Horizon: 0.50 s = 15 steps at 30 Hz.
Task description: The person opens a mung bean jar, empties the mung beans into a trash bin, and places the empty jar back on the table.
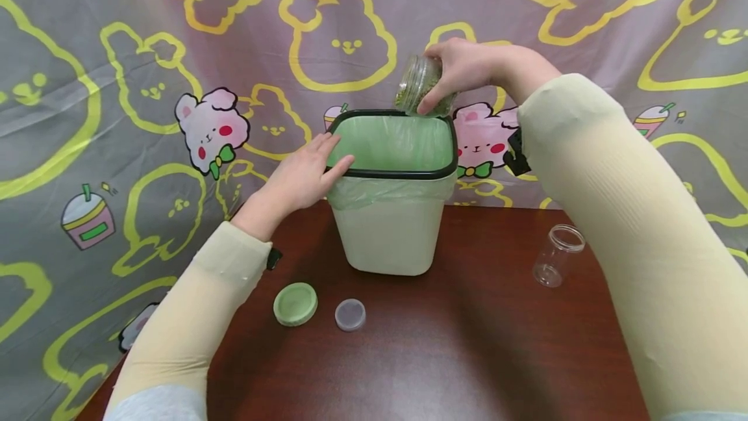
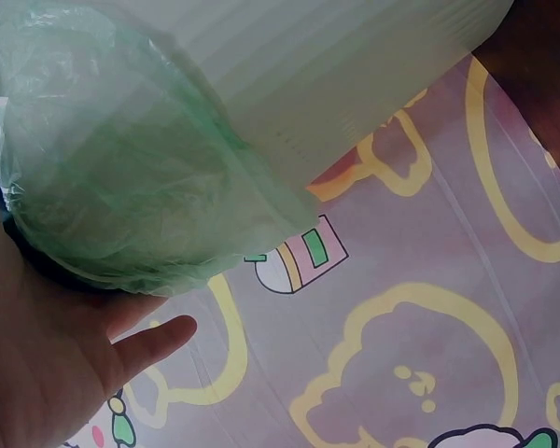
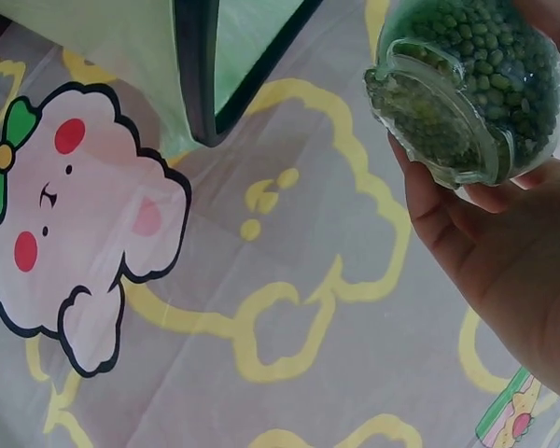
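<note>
My right hand [image 1: 467, 67] grips a clear jar [image 1: 416, 83] of small green beans, tipped on its side with its mouth toward the left, above the back right of a pale trash bin [image 1: 391, 232]. In the right wrist view the green beans [image 3: 490, 65] show through the jar wall, with fingers wrapped beneath it. A thin green bag [image 1: 397, 141] lines the bin and folds out under its black rim [image 1: 403, 175]. Against the left side of that rim rests my left hand [image 1: 298, 177], fingers extended and thumb apart, as the left wrist view also shows.
On the dark wooden table [image 1: 409, 356], a green lid [image 1: 295, 304] and a smaller translucent lid [image 1: 350, 314] lie in front of the bin. An empty clear jar [image 1: 552, 258] stands at the right, near my right sleeve. A patterned cloth [image 1: 362, 51] hangs close behind the bin.
</note>
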Each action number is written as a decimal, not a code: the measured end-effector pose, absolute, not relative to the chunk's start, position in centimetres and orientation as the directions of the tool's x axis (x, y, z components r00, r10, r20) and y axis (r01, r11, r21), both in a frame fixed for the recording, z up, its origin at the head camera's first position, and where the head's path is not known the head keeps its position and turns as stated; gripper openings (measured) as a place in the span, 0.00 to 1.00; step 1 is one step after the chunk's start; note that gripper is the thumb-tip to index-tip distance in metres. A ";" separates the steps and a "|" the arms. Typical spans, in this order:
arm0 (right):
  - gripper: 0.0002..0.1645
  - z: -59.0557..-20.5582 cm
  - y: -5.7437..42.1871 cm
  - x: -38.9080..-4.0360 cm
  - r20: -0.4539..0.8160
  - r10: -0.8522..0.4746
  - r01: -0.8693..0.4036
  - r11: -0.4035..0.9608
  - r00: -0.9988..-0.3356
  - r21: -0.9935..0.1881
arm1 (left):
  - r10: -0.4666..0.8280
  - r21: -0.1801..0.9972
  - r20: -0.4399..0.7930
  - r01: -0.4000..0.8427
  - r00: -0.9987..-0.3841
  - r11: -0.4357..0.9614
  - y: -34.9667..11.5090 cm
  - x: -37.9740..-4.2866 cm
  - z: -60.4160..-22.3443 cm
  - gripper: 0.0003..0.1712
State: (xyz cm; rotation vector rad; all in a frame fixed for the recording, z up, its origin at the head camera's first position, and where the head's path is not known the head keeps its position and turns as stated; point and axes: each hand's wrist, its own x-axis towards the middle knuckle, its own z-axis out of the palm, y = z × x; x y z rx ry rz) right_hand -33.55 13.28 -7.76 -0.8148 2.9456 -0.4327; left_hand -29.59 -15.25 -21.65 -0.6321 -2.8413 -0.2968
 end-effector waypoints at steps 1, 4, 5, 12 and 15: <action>0.51 -7.7 13.2 -33.6 0.027 -0.511 -0.497 0.820 -0.859 -0.284 | 0.391 0.148 0.252 0.435 -0.885 0.888 -15.3 -29.6 -21.6 0.43; 0.56 -7.6 13.0 -33.6 0.025 -0.509 -0.494 0.821 -0.861 -0.286 | 0.389 0.148 0.250 0.432 -0.887 0.890 -15.3 -29.6 -21.7 0.44; 0.58 -7.6 13.0 -33.7 0.019 -0.508 -0.493 0.823 -0.861 -0.281 | 0.390 0.146 0.249 0.432 -0.887 0.890 -15.3 -29.6 -21.7 0.44; 0.59 -7.6 12.8 -33.7 -0.021 -0.515 -0.497 0.836 -0.857 -0.234 | 0.388 0.146 0.247 0.430 -0.888 0.891 -15.4 -29.6 -21.7 0.44; 0.57 -7.6 12.8 -33.5 -0.023 -0.511 -0.492 0.839 -0.859 -0.230 | 0.388 0.148 0.242 0.429 -0.889 0.891 -15.4 -29.6 -21.7 0.45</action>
